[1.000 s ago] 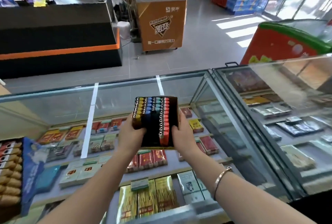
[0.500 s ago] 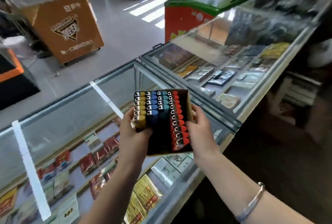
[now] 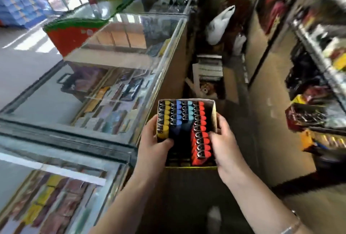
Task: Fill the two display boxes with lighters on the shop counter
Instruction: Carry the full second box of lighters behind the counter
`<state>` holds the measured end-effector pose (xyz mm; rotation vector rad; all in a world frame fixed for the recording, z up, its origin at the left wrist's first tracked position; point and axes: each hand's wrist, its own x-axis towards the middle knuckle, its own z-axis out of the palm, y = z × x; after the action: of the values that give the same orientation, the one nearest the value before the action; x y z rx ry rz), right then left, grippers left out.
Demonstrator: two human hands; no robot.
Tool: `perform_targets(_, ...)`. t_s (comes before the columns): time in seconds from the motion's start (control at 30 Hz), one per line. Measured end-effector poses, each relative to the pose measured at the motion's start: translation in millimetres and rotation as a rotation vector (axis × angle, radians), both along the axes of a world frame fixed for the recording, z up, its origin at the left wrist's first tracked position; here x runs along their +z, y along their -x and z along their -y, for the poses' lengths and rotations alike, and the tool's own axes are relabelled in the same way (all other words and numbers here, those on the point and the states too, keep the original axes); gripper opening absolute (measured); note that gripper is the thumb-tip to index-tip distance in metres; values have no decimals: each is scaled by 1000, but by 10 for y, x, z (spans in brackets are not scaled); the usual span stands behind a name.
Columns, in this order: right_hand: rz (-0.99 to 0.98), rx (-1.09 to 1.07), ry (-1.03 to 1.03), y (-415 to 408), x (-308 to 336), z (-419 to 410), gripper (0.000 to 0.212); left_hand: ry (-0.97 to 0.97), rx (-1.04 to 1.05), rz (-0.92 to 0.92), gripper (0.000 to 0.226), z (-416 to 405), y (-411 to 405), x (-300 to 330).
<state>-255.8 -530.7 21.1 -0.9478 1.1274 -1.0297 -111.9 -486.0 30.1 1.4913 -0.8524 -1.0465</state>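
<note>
A cardboard display box (image 3: 214, 113) is held in the air between both hands, off the right of the glass counter (image 3: 78, 127) and over the aisle behind it. Inside stand rows of lighters (image 3: 200, 140): yellow, blue, light blue and a long red row. The near part of the middle rows looks dark and bare. My left hand (image 3: 153, 145) grips the box's left side, thumb curled over the yellow lighters. My right hand (image 3: 222, 143) grips the right side, thumb against the red row. No second display box shows in this frame.
The glass counter with cigarette packs inside runs along the left. A red and green freezer (image 3: 74, 33) stands beyond it. Shelves of goods (image 3: 318, 102) line the right. Boxes, papers and a white bag (image 3: 219, 23) fill the narrow aisle ahead.
The view has swung right, from over the counter to the aisle behind it. The box of lighters has travelled with both hands, off the counter's edge. The grip is unchanged.
</note>
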Motion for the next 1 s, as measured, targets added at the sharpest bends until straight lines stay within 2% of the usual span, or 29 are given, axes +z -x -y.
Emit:
perform_targets(0.17, -46, -161, -39, 1050, -70, 661, 44, -46, -238, -35, 69, 898, 958, -109)
perform_targets(0.4, -70, -259, -153, 2032, -226, 1247, 38, -186, -411, -45, 73, 1718, 1842, -185)
perform_targets(0.5, -63, -291, -200, 2251, -267, 1511, 32, -237, -437, -44, 70, 2062, 2065, -202)
perform_targets(0.6, -43, -332, -235, 2366, -296, 1848, 35, -287, -462, -39, 68, 2446, 2194, -214)
perform_targets(0.83, -7, -434, -258, 2522, -364, 2969, 41, -257, -538, -1, 60, 3647, 2316, -254)
perform_targets(1.0, 2, -510, -266, 2617, -327, 3862, 36, -207, -666, 23, 60, 4693, 2381, -176)
